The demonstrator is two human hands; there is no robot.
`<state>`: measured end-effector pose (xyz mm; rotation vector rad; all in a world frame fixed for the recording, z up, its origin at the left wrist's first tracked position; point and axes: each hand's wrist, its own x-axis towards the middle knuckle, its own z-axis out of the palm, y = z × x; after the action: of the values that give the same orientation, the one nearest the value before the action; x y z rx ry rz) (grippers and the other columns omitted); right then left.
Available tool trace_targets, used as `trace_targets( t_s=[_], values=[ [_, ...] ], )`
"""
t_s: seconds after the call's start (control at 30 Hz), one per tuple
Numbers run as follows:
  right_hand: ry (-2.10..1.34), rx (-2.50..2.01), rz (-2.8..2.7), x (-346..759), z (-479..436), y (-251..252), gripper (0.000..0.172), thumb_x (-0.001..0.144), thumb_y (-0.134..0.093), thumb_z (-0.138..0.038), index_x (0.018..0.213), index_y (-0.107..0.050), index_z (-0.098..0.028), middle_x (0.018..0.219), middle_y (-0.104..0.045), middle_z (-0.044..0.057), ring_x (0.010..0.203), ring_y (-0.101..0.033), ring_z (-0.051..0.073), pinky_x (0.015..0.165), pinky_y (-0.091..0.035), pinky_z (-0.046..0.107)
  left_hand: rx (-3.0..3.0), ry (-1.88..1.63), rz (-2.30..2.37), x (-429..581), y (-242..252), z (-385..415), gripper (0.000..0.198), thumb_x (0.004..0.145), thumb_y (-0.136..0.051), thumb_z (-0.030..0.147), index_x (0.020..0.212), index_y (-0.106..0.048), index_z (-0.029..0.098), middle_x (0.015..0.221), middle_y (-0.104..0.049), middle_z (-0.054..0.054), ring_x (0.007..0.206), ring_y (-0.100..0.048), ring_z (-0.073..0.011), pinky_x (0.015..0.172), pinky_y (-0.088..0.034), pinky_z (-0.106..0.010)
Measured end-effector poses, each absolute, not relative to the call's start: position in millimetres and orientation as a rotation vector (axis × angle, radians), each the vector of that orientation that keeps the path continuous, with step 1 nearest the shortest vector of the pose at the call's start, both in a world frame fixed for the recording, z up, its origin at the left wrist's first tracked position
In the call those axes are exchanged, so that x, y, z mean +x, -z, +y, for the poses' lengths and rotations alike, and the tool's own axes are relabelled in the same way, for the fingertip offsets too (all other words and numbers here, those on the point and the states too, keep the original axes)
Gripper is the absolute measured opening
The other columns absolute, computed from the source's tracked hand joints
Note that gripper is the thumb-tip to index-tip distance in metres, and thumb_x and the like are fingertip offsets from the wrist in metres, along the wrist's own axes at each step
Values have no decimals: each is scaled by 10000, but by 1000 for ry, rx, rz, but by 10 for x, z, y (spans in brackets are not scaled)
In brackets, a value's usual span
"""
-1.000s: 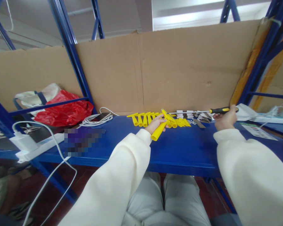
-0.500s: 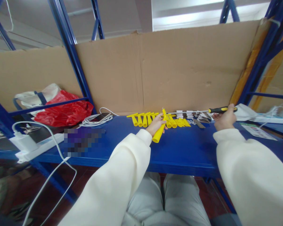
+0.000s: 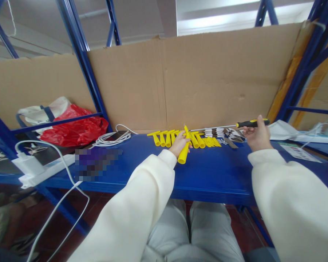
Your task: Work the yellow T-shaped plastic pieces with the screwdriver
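Note:
My left hand (image 3: pixel 180 144) is closed round a yellow plastic handle (image 3: pixel 184 153), tilted up off the blue shelf (image 3: pixel 213 171). My right hand (image 3: pixel 257 137) grips the black-and-yellow grip of a long screwdriver (image 3: pixel 251 123). Its thin metal shaft runs left, and its tip meets the top end of the yellow handle. Behind my left hand lies a row of several more yellow handles (image 3: pixel 164 137). Further right on the shelf are small metal blades and white-black parts (image 3: pixel 221 133).
A cardboard sheet (image 3: pixel 207 80) backs the shelf between blue rack posts. At the left lie a coiled white cable with a phone (image 3: pixel 113 137), a red bag (image 3: pixel 73 130) and a white power strip with charger (image 3: pixel 32 167). Papers (image 3: pixel 299 152) lie at the right.
My left hand has turned the yellow handle more upright. My right hand has lifted the screwdriver a little and moved it left, so its tip now reaches the handle's top end.

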<state>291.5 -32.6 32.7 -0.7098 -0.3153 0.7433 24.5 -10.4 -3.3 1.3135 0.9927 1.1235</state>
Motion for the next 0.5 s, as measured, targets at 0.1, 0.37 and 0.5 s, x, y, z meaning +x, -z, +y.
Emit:
trace_targets(
  t_s=[0.1, 0.37, 0.5],
  values=[
    [-751, -743, -323, 2885, -354, -351, 313, 1021, -579, -459, 844, -460, -230, 531, -343, -111, 433, -468, 82, 451, -436, 143, 1306, -1135, 1019, 246, 21, -118, 700, 847, -551, 60, 1520, -455, 228, 1303, -636, -147, 566, -604, -120, 458, -470, -254],
    [-833, -753, -269, 2815, -461, -438, 347, 1070, -254, -410, 871, -481, -237, 558, -374, -61, 489, -532, 135, 465, -487, 186, 1288, -1152, 1028, 221, 40, -56, 708, 850, -607, 108, 1525, -441, 241, 1254, -658, -131, 566, -620, -118, 443, -481, -240],
    [-826, -802, -286, 2811, -441, -427, 307, 1068, -272, -384, 905, -485, -234, 581, -426, -65, 437, -512, 120, 433, -452, 176, 1294, -1179, 1039, 211, 58, -26, 688, 856, -648, 140, 1513, -458, 220, 1250, -653, -140, 540, -617, -102, 445, -491, -245]
  ],
)
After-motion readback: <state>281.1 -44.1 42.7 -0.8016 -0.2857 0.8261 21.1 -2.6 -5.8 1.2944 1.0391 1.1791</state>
